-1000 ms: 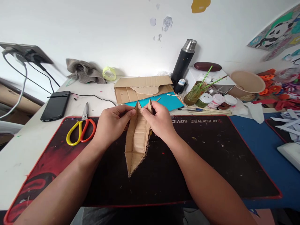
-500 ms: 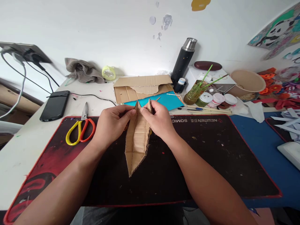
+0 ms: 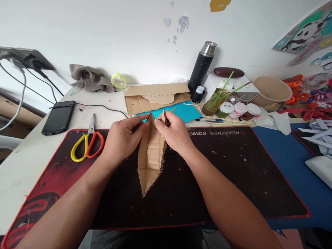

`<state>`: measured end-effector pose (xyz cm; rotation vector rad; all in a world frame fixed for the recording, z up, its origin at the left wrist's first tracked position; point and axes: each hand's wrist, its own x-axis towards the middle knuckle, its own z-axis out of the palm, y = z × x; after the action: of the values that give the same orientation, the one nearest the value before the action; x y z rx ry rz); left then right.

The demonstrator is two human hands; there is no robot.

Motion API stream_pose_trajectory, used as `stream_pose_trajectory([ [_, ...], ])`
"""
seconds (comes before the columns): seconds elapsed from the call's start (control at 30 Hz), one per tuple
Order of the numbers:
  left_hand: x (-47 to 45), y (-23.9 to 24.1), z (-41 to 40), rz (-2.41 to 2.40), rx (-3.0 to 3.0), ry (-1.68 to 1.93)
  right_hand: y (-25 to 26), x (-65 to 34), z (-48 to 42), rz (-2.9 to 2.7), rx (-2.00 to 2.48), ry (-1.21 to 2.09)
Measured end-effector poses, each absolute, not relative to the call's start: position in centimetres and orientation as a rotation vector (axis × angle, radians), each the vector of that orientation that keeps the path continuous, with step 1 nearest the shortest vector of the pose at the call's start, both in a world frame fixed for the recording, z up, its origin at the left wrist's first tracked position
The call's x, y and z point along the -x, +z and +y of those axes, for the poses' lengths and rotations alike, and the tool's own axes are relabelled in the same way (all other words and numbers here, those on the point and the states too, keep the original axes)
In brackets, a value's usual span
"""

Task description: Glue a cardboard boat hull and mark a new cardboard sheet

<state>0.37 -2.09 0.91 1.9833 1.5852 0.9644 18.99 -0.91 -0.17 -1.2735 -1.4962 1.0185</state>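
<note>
We see a white wall (image 3: pixel 116 38) across the top of the frame and, below it, a table (image 3: pixel 26 166) reaching to the left edge. A dark mat (image 3: pixel 176 200) with a red border spreads over the middle and lower part. Near the upper centre, folded cardboard (image 3: pixel 155 90) lies partly over a blue sheet (image 3: pixel 185 114). The cardboard piece (image 3: pixel 153 152), bent up at its sides and pointed at the near end, is at the centre, above the mat; we cannot tell whether it touches it. Our left hand (image 3: pixel 124 136) pinches its left side near the far end, thumb and fingers narrow; our right hand (image 3: pixel 176 133) grips the right side likewise. A black bottle (image 3: pixel 201 69) stands upper right of centre. At left lie a phone (image 3: pixel 58 117) and, partly on the mat, scissors (image 3: pixel 91 130) with parted handles. Right of centre stands a small jar (image 3: pixel 226 110).
</note>
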Motion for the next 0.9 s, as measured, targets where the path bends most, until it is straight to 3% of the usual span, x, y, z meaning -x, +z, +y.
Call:
stream_pose_trajectory([
  [0.9, -0.8, 0.5, -2.0, 1.547, -2.019, 0.918, -1.2, -19.1, -0.5, -1.499, 1.254, 1.006],
])
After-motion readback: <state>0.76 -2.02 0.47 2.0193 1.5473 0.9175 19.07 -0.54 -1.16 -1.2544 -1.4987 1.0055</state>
